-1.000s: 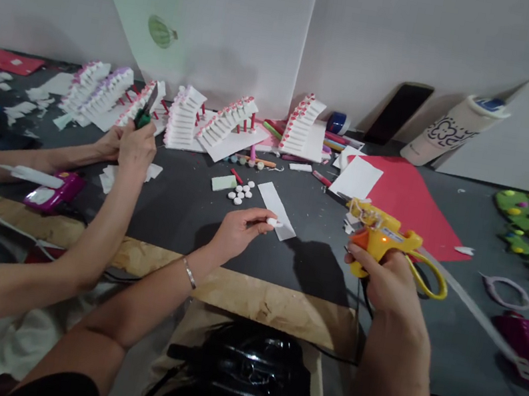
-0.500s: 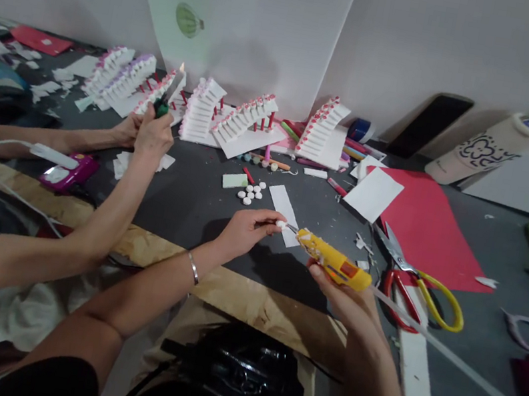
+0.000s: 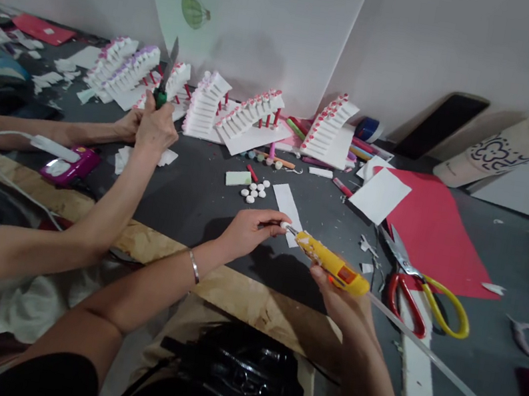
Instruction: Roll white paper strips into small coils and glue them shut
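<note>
My left hand [image 3: 250,228] pinches a small white foam disc [image 3: 284,226] just above the dark tabletop. My right hand [image 3: 339,298] grips a yellow glue gun [image 3: 331,268], and its nozzle touches the disc. A clear glue stick [image 3: 447,377] trails from the gun's back toward the lower right. Several more white discs [image 3: 253,191] lie in a cluster beyond my left hand, next to a white foam strip [image 3: 287,205].
A person on my left holds a green-handled knife [image 3: 166,77] upright near white foam stair models [image 3: 252,118]. A purple glue gun [image 3: 67,162] lies at left. Red-and-yellow scissors [image 3: 423,295], red paper [image 3: 434,230] and a white bottle [image 3: 506,150] are at right.
My right hand swung the glue gun from the right until its nozzle met the disc in my left hand. The scissors came into view. The neighbour raised the knife.
</note>
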### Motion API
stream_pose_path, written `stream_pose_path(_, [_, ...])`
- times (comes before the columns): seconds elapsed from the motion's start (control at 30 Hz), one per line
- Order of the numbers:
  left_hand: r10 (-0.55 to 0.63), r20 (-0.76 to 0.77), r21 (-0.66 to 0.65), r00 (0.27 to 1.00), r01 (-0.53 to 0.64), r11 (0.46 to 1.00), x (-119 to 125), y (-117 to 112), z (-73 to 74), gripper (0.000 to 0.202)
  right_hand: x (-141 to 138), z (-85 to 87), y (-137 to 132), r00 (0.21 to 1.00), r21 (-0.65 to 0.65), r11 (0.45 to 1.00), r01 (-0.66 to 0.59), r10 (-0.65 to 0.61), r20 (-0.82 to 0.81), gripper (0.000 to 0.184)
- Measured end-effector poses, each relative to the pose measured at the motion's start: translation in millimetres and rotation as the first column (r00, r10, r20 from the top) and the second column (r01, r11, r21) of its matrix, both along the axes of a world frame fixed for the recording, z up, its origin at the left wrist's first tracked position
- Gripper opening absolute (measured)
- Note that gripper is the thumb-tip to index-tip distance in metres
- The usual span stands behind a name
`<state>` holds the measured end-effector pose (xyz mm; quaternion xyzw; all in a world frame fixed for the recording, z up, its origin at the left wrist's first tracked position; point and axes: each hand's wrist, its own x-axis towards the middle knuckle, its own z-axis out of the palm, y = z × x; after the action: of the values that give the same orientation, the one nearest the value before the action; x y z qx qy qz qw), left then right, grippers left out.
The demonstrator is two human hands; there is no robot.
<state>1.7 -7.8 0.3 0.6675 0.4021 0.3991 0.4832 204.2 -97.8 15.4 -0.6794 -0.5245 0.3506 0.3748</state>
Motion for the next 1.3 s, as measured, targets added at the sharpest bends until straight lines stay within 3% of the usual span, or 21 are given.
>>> stream_pose_path(0.43, [0.015,-0.007,0.013,1.000,-0.015,1.000,-0.8,0.4,-2.1,0.026,-2.5,0.9,0.3,0.997,0.024,0.997,0.069,-0.068,-0.041,0.026])
stream_pose_path(0.57, [0.010,0.004,0.003,1.000,-0.010,1.000,-0.8,0.3,-2.4,0.026,-2.5,2.3,0.6,0.998,-0.015,0.999,0.044,-0.045,-0.047,0.026])
stream_pose_path(1.0, [0.025,0.007,0.000,1.000,-0.025,1.000,-1.4,1.3,-4.0,0.027,-0.7,2.9,1.4,0.997,0.027,0.998,0.060,-0.058,-0.059,0.030])
stream_pose_path(1.3, [0.035,0.009,0.004,0.999,-0.036,0.999,-0.6,0.5,-2.5,0.026,2.3,4.7,0.5,0.992,-0.003,0.999,-0.039,0.038,-0.119,0.027])
